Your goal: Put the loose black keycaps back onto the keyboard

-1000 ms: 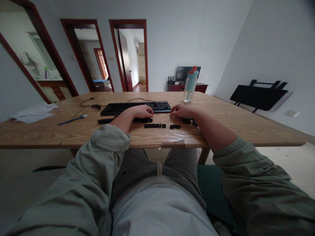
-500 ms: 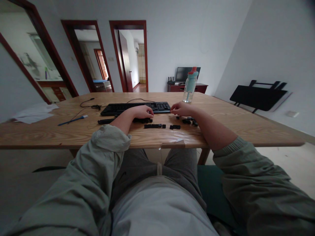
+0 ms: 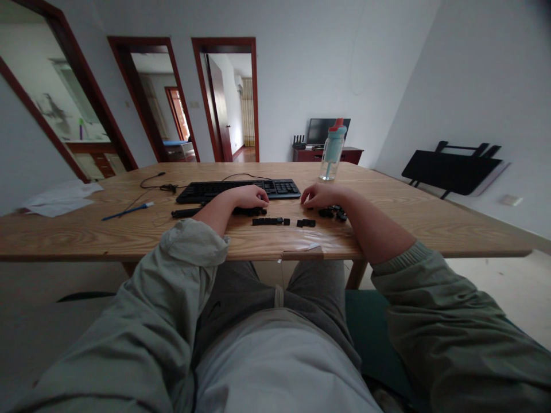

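Note:
A black keyboard [image 3: 282, 188] lies on the table, its numeric pad at the right end. My left hand [image 3: 248, 197] is in front of its middle, fingers curled in and closed; whatever they hold, if anything, is hidden. Under that hand and wrist runs a strip of small black pieces [image 3: 253, 211]. My right hand [image 3: 321, 196] is just off the keyboard's right end, fingertips bent down together near the tabletop, and what is in them cannot be made out. Beside it is a loose pile of black keycaps [image 3: 333, 213]. Nearer me, a row of keycaps [image 3: 267, 221] and a short group of keycaps [image 3: 306, 223] lie on the wood.
A clear bottle with a red and teal lid [image 3: 332, 152] stands behind my right hand. A blue brush-like tool [image 3: 127, 212], a coiled cable [image 3: 167, 187] and white paper [image 3: 62, 198] lie to the left. Tape [image 3: 303, 253] covers part of the table's front edge [image 3: 241, 255].
My right hand has moved slightly toward me and away from the keyboard's right end, coming closer to the keycap pile. My left hand has stayed almost still.

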Action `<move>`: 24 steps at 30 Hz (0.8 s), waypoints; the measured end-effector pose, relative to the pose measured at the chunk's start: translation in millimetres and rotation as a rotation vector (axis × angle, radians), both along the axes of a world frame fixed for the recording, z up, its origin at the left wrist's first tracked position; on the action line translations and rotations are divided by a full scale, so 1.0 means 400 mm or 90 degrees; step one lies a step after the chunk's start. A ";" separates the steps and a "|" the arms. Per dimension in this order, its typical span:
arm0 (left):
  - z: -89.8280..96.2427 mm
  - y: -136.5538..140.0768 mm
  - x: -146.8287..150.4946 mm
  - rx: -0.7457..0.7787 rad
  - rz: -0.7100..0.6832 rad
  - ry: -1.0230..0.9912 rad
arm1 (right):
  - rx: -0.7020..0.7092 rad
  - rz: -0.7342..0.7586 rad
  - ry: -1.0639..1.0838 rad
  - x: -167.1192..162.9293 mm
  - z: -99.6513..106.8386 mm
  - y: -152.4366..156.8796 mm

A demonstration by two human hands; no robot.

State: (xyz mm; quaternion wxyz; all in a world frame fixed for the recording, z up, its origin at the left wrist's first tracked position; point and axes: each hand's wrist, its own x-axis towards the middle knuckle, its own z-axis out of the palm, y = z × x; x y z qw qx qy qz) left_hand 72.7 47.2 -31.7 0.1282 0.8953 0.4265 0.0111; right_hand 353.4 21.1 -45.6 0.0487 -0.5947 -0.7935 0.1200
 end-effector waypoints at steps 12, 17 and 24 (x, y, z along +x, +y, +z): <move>0.004 -0.009 0.002 0.000 0.010 0.000 | 0.080 -0.053 -0.063 -0.011 0.006 -0.002; 0.002 -0.006 0.001 0.000 0.008 -0.003 | 0.110 -0.053 -0.032 -0.017 0.006 -0.004; -0.003 0.006 -0.003 0.003 -0.002 -0.005 | 0.055 -0.069 0.045 -0.025 0.004 -0.010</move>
